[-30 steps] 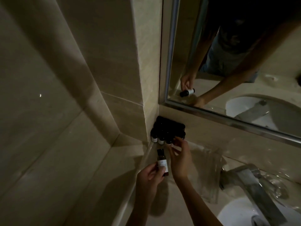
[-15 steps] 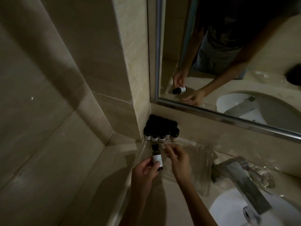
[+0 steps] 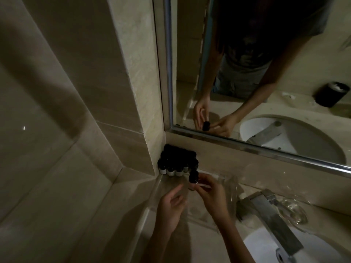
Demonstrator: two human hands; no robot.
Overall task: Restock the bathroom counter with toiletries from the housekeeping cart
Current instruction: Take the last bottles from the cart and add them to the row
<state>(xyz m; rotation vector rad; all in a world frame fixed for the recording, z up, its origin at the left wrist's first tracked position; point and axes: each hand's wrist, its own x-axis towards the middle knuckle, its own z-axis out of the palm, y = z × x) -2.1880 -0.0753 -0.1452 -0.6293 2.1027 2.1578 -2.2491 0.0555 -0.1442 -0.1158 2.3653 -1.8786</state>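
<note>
Looking down into a dim bathroom corner, the view shows a tiled wall [image 3: 76, 92] meeting a mirror [image 3: 266, 82]. The left hand [image 3: 171, 207] hovers over the counter [image 3: 199, 242], fingers loosely curled and apart, holding nothing. Beyond its fingertips, packed into the corner, stands a cluster [image 3: 176, 164] of small dark bottles with black caps and pale labels, touching one another.

Just right of the left hand, the right hand [image 3: 210, 196] pinches one more bottle [image 3: 193, 177] between thumb and fingertips, low on its body. The bottle is upright, its cap just in front of the cluster's right end. Whether its base touches the counter cannot be told. To the right of the right hand lies a clear object [image 3: 228, 186], too faint to identify, then a metal tap [image 3: 271, 213] over a white basin [image 3: 262, 247].

The bottle is likely light, rigid and smooth, possibly glass, so it may slip, or crack if dropped. Nudging it in carelessly could topple its neighbours. A pinch around the body below the cap, as here, seems the surest hold. The cap alone might turn.
</note>
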